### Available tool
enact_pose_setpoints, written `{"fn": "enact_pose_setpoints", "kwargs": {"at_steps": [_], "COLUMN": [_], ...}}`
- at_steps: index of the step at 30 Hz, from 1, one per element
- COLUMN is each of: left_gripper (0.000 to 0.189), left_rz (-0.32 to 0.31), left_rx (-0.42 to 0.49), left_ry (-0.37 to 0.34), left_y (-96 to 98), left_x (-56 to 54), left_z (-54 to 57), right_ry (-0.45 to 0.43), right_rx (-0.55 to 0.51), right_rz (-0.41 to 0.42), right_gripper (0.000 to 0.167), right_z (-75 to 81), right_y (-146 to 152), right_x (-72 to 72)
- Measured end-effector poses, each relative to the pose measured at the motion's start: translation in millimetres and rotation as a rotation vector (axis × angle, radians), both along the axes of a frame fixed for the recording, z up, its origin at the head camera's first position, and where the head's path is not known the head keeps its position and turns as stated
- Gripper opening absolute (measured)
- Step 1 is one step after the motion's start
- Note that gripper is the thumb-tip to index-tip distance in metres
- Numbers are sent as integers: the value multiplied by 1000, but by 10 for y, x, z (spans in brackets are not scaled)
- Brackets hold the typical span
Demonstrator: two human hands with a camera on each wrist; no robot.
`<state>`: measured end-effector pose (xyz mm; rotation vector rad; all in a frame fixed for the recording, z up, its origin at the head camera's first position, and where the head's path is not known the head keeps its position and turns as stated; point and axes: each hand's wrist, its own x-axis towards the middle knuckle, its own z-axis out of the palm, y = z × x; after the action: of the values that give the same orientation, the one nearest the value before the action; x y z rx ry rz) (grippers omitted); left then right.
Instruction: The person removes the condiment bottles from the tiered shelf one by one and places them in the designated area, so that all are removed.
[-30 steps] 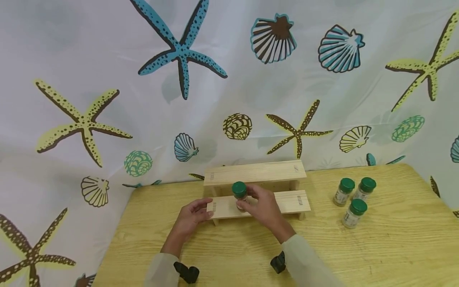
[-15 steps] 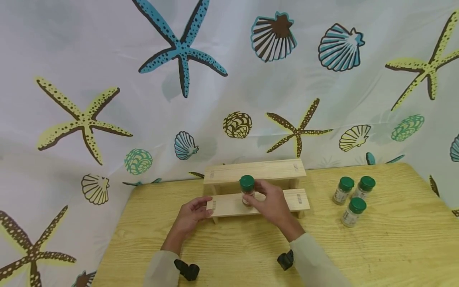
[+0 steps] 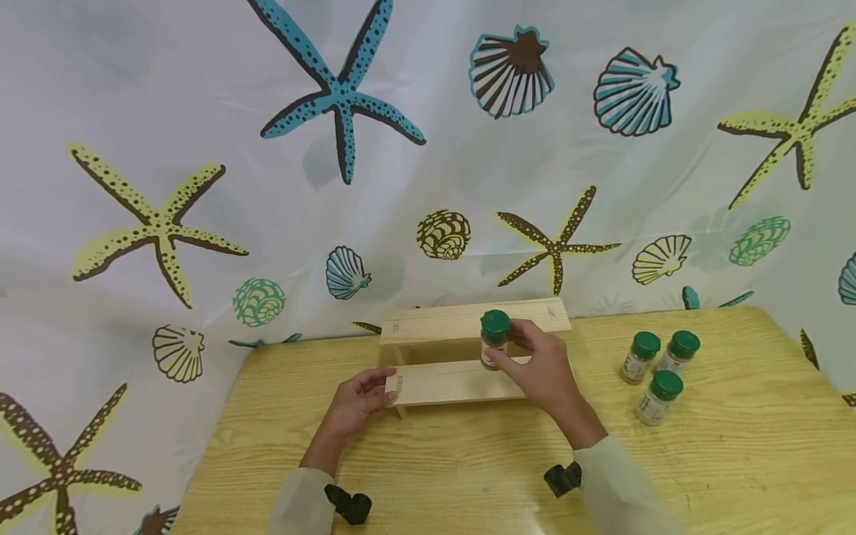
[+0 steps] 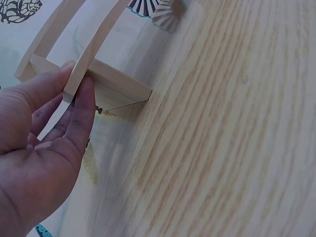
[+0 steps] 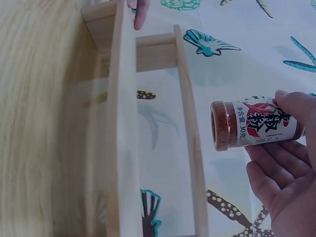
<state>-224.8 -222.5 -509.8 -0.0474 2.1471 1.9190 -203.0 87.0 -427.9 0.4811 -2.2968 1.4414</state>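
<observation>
A two-step wooden rack [image 3: 444, 383] stands against the patterned cloth. My left hand [image 3: 361, 401] pinches the left end of its lower board [image 4: 81, 74], thumb on top and fingers beneath. Over the right part of the rack, my right hand [image 3: 545, 371] grips a spice jar [image 5: 259, 123] between thumb and fingers. This jar has a green lid, a white and red label and reddish-brown powder. It is held lid up, and the right wrist view shows its base apart from the boards. The right end of the lower board is hidden behind my right hand.
Three more green-lidded jars stand together on the wooden table [image 3: 735, 446] to the right: one at the back left [image 3: 640, 358], one at the back right [image 3: 678, 351], one in front [image 3: 658, 399]. The cloth [image 3: 428, 148] with starfish and shells hangs behind the rack.
My right hand has moved to the right and upward with the spice jar, from the middle of the lower board toward its right part. My left hand stays at the board's left end.
</observation>
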Motion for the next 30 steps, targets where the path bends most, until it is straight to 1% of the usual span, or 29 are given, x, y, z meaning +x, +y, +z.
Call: {"fn": "enact_pose_setpoints", "kwargs": {"at_steps": [5,12,18,22,27,30], "left_gripper": [51,50,50,50,51,51], "left_rz": [-7,-4,3,1,3,6], "left_rx": [3,-13,-26,-26,-29,-23], "left_ry": [0,4,4,3,2,-3], "left_y": [-8,10,13,14,16,16], "left_x": [-3,3,1,2,5,7], "left_z": [-14,-5,6,8,16,20], "right_ry": [32,37,56,61,75,69], "right_rx": [3,13,39,51,57,55], "right_rz": [-44,-128,-217,-268,-329,-362], "right_gripper": [40,41,39,40,39,40], "right_z": [65,131,108,92,108,101], "right_y": [157,442,747,955,1182,1317], "right_x": [30,41,83,142,227,269]}}
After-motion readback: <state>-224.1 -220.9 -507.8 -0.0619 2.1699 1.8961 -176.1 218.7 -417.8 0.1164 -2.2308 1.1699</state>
